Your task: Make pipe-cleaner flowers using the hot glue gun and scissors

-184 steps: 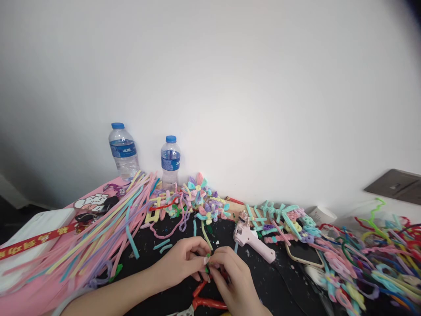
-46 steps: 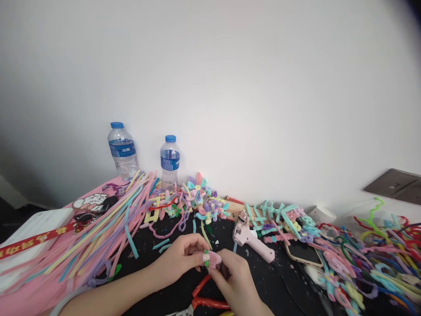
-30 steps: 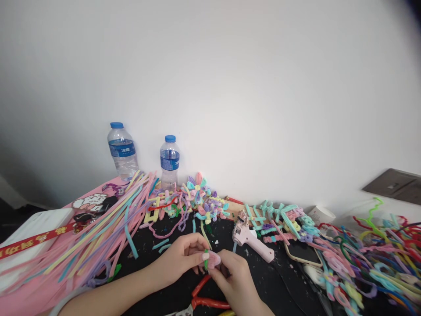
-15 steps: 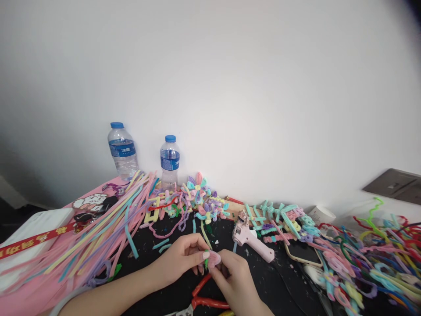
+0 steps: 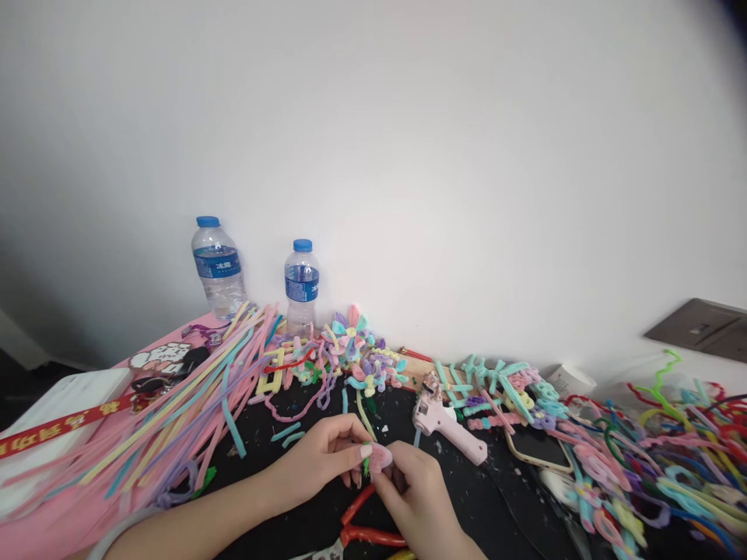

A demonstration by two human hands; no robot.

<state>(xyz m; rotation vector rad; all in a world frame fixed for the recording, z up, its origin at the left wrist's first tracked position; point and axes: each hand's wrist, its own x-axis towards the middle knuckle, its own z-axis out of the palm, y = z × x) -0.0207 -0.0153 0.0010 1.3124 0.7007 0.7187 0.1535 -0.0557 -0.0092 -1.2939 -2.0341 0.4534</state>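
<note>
Between my two hands is a small pink pipe-cleaner piece (image 5: 381,458), rounded like a petal, with a bit of green pipe cleaner (image 5: 366,460) at its left side. My left hand (image 5: 327,457) pinches it near the green part, thumb on top. From the other side, my right hand (image 5: 415,490) has its thumb and bent fingers closed on the pink edge. My fingers hide part of the piece. Just below the hands lie red-handled pliers (image 5: 373,535), partly covered by my right hand.
A pink glue gun (image 5: 449,432) lies right of my hands. Long pastel pipe cleaners (image 5: 192,404) spread at left, with finished flowers (image 5: 367,373) behind. Two water bottles (image 5: 302,284) stand by the wall. A phone (image 5: 540,449) and tangled pipe cleaners (image 5: 689,459) are at right.
</note>
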